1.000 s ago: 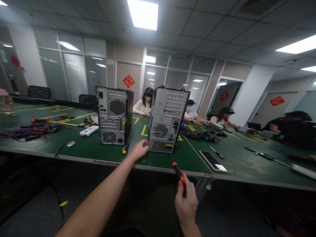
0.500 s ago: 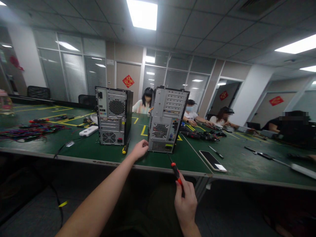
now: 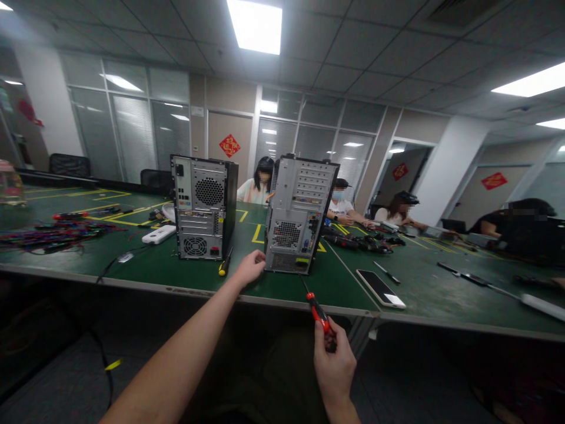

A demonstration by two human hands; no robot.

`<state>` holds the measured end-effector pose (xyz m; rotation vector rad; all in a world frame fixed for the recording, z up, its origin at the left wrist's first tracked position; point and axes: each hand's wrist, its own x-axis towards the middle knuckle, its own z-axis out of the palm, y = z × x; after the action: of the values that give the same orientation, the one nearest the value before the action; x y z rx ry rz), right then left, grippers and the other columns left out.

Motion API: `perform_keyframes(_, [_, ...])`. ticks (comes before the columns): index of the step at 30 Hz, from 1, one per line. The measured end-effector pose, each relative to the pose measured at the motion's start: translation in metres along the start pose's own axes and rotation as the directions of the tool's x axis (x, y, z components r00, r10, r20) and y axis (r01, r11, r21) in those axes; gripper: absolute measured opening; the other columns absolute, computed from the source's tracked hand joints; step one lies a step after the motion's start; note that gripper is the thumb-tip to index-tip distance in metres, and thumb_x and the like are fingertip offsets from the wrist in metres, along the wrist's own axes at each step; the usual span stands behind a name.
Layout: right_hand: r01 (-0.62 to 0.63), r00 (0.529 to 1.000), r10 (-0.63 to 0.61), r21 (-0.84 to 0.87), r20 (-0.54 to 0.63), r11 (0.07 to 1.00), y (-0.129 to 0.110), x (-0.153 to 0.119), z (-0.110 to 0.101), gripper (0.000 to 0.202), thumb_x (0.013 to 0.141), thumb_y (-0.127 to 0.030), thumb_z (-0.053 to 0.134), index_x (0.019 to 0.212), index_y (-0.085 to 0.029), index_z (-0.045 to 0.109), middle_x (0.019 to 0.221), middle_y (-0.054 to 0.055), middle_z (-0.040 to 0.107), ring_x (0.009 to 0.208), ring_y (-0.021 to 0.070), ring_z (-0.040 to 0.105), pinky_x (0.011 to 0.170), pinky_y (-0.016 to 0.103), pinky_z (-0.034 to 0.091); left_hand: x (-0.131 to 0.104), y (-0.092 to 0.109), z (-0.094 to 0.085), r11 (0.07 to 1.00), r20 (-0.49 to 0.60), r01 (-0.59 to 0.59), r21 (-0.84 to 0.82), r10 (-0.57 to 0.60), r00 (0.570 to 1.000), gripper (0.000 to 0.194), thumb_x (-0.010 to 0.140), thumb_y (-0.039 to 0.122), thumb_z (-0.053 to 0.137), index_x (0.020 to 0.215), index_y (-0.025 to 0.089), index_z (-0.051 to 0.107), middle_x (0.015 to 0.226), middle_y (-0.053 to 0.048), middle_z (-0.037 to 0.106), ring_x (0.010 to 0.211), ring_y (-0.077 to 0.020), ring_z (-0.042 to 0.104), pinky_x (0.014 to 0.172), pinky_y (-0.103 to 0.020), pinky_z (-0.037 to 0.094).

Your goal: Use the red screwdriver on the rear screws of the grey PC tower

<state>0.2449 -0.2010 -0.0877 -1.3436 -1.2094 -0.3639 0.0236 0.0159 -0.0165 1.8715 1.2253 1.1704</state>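
Observation:
Two computer towers stand upright on the green table with their rear panels toward me. At the lower left edge of the right tower [image 3: 289,206], my left hand [image 3: 251,268] grips the case, its fingertips partly hidden. My right hand [image 3: 336,359] is closed around the end of a red and black screwdriver [image 3: 316,307]. The shaft points up and away toward the bottom of that tower's back; whether its tip touches the case, I cannot tell. The left tower [image 3: 198,206] has a round fan grille. Between the towers lies a yellow and black screwdriver [image 3: 223,268].
A smartphone [image 3: 379,288] and a thin metal tool [image 3: 386,272] lie to the right. Bundled black cables [image 3: 366,241] are behind them. On the left are a white power strip [image 3: 159,234] and tangled coloured wires [image 3: 57,235]. Several people sit across the table.
My right hand has slid back along the screwdriver, baring more of its handle. The left hand and the towers stay in place. A person across the table has shifted their hands.

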Motion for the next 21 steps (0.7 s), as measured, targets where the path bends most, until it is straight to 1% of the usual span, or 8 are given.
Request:
perform_keyframes(1, [0.0,1.0,0.0,0.005,0.004,1.0,0.001,0.0,0.0,0.04,0.099,-0.047,0.063,0.115,-0.011,0.073,0.089,0.01,0.076,0.065,0.016,0.067,0.063,0.025,0.053,0.0,-0.001,0.0,1.0,-0.002,-0.004,-0.003,0.004,1.0,0.02,0.082,0.017,0.058,0.1,0.018,0.067,0.096,-0.004,0.072,0.081,-0.0159,0.067,0.079,-0.027,0.052])
perform_keyframes(3, [0.04,0.999,-0.041,0.025,0.017,0.999,0.002,0.0,0.0,0.041,0.101,-0.044,0.061,0.123,-0.011,0.072,0.093,0.011,0.076,0.066,0.0156,0.067,0.064,0.026,0.053,0.0,-0.002,0.001,1.0,-0.01,-0.01,-0.008,0.01,1.0,0.02,0.082,0.017,0.058,0.1,0.018,0.067,0.095,-0.004,0.072,0.081,-0.0158,0.066,0.08,-0.027,0.052])
perform_keyframes(7, [0.166,0.981,-0.172,0.07,0.089,0.984,0.001,0.001,-0.001,0.038,0.105,-0.029,0.053,0.139,-0.015,0.065,0.094,0.009,0.073,0.075,0.0158,0.068,0.069,0.026,0.053,0.002,-0.005,0.002,1.0,-0.007,-0.015,-0.019,0.015,1.0,0.021,0.082,0.017,0.058,0.101,0.018,0.067,0.096,-0.004,0.072,0.081,-0.0157,0.066,0.08,-0.027,0.052])
perform_keyframes(10, [0.189,0.977,-0.193,0.045,0.093,0.981,-0.002,0.003,-0.001,0.039,0.106,-0.026,0.05,0.143,-0.017,0.062,0.095,0.008,0.07,0.081,0.0166,0.068,0.072,0.027,0.053,0.004,-0.009,0.003,1.0,-0.013,-0.016,-0.016,0.016,1.0,0.02,0.082,0.017,0.058,0.101,0.017,0.067,0.094,-0.004,0.071,0.081,-0.0155,0.066,0.079,-0.027,0.052])
perform_keyframes(14, [0.131,0.987,-0.132,0.022,0.087,0.991,-0.004,0.003,-0.001,0.039,0.106,-0.031,0.051,0.141,-0.016,0.061,0.091,0.006,0.067,0.07,0.0152,0.064,0.065,0.026,0.052,0.006,-0.011,0.005,1.0,-0.022,-0.021,-0.004,0.021,1.0,0.019,0.082,0.016,0.058,0.099,0.017,0.067,0.092,-0.003,0.071,0.08,-0.015,0.066,0.078,-0.026,0.051])
perform_keyframes(17, [0.087,0.994,-0.089,0.033,0.067,0.996,-0.004,0.002,0.0,0.037,0.105,-0.034,0.052,0.134,-0.015,0.063,0.089,0.006,0.068,0.063,0.0136,0.061,0.059,0.024,0.051,0.005,-0.01,0.005,1.0,-0.022,-0.021,-0.01,0.021,1.0,0.019,0.082,0.016,0.059,0.1,0.017,0.067,0.093,-0.003,0.071,0.08,-0.0149,0.066,0.078,-0.026,0.051])
perform_keyframes(21, [0.09,0.995,-0.091,0.033,0.04,0.995,-0.003,0.001,0.0,0.034,0.105,-0.038,0.054,0.123,-0.013,0.068,0.082,0.005,0.068,0.059,0.0132,0.061,0.056,0.023,0.05,0.004,-0.006,0.003,1.0,-0.016,-0.004,-0.025,0.003,1.0,0.018,0.082,0.015,0.059,0.098,0.017,0.067,0.09,-0.003,0.071,0.079,-0.0153,0.066,0.078,-0.026,0.052])
